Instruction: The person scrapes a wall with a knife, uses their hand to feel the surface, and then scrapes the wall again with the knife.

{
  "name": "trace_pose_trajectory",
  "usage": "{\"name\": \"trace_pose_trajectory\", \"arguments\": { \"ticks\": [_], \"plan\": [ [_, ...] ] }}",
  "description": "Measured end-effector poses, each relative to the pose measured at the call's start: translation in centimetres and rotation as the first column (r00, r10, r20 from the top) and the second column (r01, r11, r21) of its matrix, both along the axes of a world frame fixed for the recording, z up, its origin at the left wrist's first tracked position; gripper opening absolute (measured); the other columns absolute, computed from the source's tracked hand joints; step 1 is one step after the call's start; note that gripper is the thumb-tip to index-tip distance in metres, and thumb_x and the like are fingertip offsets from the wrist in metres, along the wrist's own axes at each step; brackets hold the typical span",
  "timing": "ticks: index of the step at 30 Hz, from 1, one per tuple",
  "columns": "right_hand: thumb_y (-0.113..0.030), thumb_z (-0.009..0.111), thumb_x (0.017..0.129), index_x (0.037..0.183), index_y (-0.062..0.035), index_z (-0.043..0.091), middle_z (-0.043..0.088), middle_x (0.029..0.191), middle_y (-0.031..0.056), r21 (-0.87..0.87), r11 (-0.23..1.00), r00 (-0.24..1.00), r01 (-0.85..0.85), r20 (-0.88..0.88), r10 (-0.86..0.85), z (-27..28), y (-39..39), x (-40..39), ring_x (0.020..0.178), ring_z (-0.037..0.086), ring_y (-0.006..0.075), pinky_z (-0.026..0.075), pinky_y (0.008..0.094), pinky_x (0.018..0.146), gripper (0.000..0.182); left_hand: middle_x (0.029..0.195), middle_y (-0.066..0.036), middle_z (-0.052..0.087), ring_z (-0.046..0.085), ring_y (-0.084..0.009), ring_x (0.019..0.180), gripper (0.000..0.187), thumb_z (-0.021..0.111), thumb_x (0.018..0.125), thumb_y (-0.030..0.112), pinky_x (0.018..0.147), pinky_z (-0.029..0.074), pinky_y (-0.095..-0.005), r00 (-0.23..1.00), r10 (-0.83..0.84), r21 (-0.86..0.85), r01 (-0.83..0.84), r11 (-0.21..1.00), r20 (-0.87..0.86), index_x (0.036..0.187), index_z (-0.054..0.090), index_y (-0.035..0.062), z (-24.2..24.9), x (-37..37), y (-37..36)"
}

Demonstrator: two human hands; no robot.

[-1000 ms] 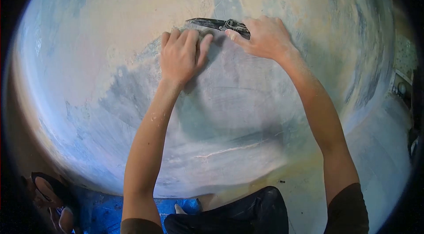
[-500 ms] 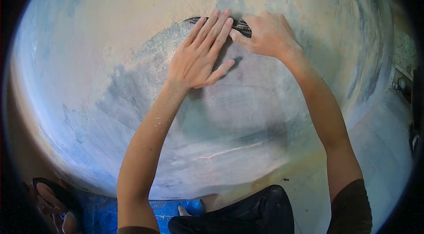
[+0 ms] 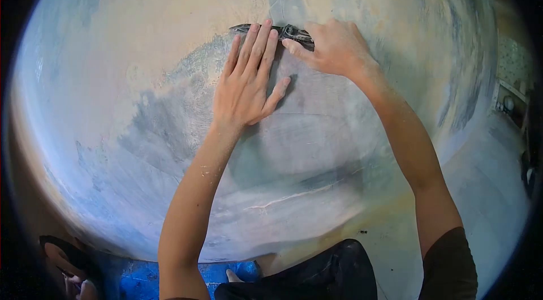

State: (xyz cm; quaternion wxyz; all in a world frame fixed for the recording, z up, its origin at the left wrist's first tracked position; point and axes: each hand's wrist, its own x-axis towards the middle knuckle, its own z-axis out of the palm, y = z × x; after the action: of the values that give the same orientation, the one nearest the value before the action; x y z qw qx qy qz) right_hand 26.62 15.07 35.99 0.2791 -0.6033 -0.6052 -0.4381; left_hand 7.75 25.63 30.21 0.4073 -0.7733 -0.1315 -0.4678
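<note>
A dark folding knife (image 3: 289,32) lies nearly level against the large rounded, painted surface (image 3: 305,147), its pointed blade toward the left. My right hand (image 3: 339,48) is closed round the handle end, with the thumb along its lower side. My left hand (image 3: 244,82) is flat, fingers stretched upward and fingertips pressed on the blade; its thumb is spread to the right. The blade tip shows left of those fingers. The surface is mottled cream, blue and grey, with a rough grey-blue patch left of my left hand.
Blue sheeting (image 3: 138,280) lies below the rounded surface. My dark-clothed leg (image 3: 322,271) is at the bottom centre. Part of another person (image 3: 68,266) shows at the bottom left. Cluttered items (image 3: 512,105) stand at the right edge.
Both hands and the knife have shifted slightly left in view. My left hand sits a little lower and farther from my right hand, so more of the knife's middle shows.
</note>
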Motion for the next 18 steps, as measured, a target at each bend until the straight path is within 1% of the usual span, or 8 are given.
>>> {"name": "trace_pose_trajectory", "arguments": {
  "ticks": [2,5,7,10,13,16,18],
  "plan": [
    [-0.066,0.054,0.092,0.086,-0.0024,0.076,0.072,0.075,0.0203,-0.014,1.000,1.000,0.004,0.006,-0.004,-0.15,0.09,0.08,0.072,0.073,0.0352,0.056,0.0461,0.068,0.067,0.168,-0.017,0.021,0.019,-0.0308,0.157,0.081,0.042,0.102,0.053,0.128,0.013,-0.0467,1.000,0.022,0.003,-0.022,1.000,0.005,0.161,0.023,-0.0001,-0.14,0.11,-0.06],
    [-0.069,0.052,0.093,0.086,-0.0042,0.077,0.073,0.076,0.0195,-0.048,0.999,1.000,0.014,0.006,-0.013,0.36,-0.28,-0.25,0.072,0.073,0.0343,0.056,0.0453,0.068,0.070,0.169,-0.010,0.023,0.021,-0.0255,0.156,0.082,0.043,0.100,0.055,0.129,0.013,-0.0434,0.999,0.028,0.021,-0.029,0.999,0.041,0.161,0.026,0.0036,-0.23,0.26,0.23],
    [-0.072,0.051,0.093,0.087,-0.0054,0.078,0.073,0.076,0.0186,-0.054,0.998,1.000,0.020,0.005,-0.020,0.57,-0.45,-0.32,0.072,0.073,0.0336,0.057,0.0442,0.069,0.072,0.169,-0.011,0.023,0.021,-0.0254,0.156,0.082,0.043,0.100,0.056,0.129,0.012,-0.0435,0.999,0.023,0.012,-0.023,1.000,0.048,0.161,0.026,0.0036,-0.28,0.23,0.30],
    [-0.074,0.050,0.092,0.088,-0.0062,0.079,0.074,0.077,0.0172,0.000,0.999,0.999,0.037,0.035,-0.037,0.36,-0.24,-0.06,0.072,0.074,0.0331,0.057,0.0432,0.070,0.074,0.169,-0.011,0.024,0.021,-0.0256,0.156,0.082,0.043,0.100,0.056,0.129,0.012,-0.0441,0.998,0.011,0.000,-0.011,1.000,0.058,0.161,0.026,0.0036,-0.44,0.32,0.38],
    [-0.075,0.049,0.093,0.089,-0.0065,0.079,0.074,0.077,0.0170,-0.064,0.998,1.000,0.025,-0.006,-0.025,0.64,-0.35,-0.19,0.072,0.074,0.0328,0.057,0.0437,0.070,0.074,0.168,-0.011,0.024,0.021,-0.0259,0.156,0.082,0.043,0.100,0.056,0.129,0.011,-0.0449,0.998,0.035,-0.003,-0.035,0.999,0.059,0.161,0.026,0.0033,-0.36,0.34,0.25],
    [-0.075,0.049,0.093,0.089,-0.0070,0.079,0.074,0.077,0.0170,-0.066,0.997,0.999,0.043,0.012,-0.042,0.81,-0.19,-0.10,0.073,0.074,0.0329,0.057,0.0444,0.070,0.074,0.168,-0.012,0.024,0.021,-0.0261,0.156,0.082,0.043,0.100,0.056,0.129,0.011,-0.0454,0.997,0.057,0.005,-0.058,0.998,0.057,0.160,0.027,0.0031,-0.25,0.39,0.17],
    [-0.073,0.051,0.093,0.085,-0.0060,0.076,0.072,0.073,0.0173,0.004,1.000,0.999,0.023,0.043,-0.023,0.54,0.13,0.22,0.069,0.071,0.0353,0.055,0.0461,0.065,0.072,0.169,-0.012,0.023,0.020,-0.0271,0.157,0.083,0.043,0.100,0.056,0.129,0.010,-0.0464,0.996,0.064,0.007,-0.065,0.998,0.054,0.161,0.026,0.0023,-0.20,0.39,0.23]
  ]
}}
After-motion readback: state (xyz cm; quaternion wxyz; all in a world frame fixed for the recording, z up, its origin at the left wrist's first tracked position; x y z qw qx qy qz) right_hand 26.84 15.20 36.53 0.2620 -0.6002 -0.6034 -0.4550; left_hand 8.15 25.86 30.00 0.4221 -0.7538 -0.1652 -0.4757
